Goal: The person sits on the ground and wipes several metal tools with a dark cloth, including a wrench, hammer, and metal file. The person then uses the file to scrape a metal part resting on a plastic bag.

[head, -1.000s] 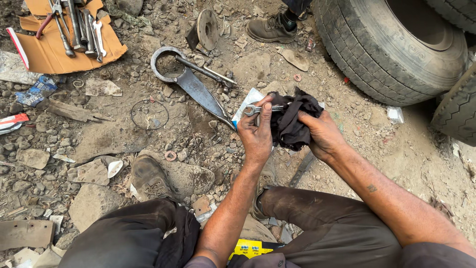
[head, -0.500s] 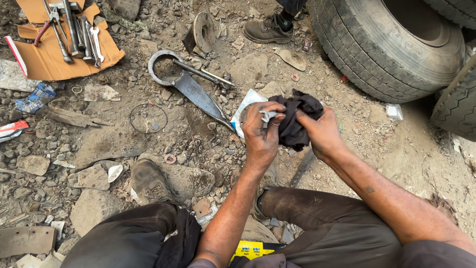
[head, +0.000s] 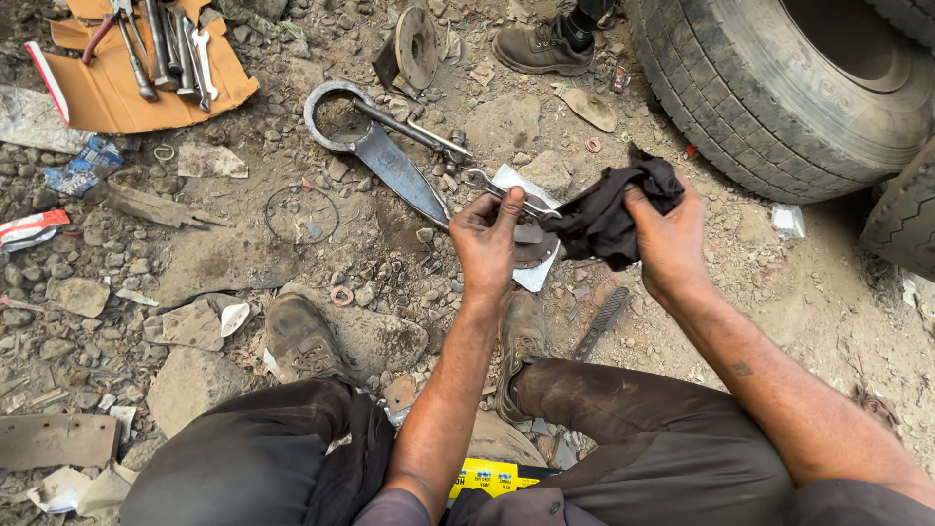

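Note:
My left hand [head: 490, 240] grips a small metal spanner [head: 499, 189] by its shaft, its ring end poking out to the upper left. My right hand [head: 672, 239] holds a black rag [head: 612, 216] bunched around the spanner's other end. Both hands hover above the dirt, in front of my knees. A large ring spanner with a flat blade handle [head: 375, 146] lies on the ground just beyond my left hand.
Several hand tools lie on a cardboard sheet [head: 107, 97] at top left. A big truck tyre [head: 779, 88] fills the top right. Another person's boot [head: 541, 44] stands at top centre. Stones, a wire ring [head: 302, 214] and scraps litter the ground.
My hands have drawn apart a little; the rag has slid toward the right along the spanner, leaving more of its ring end bare.

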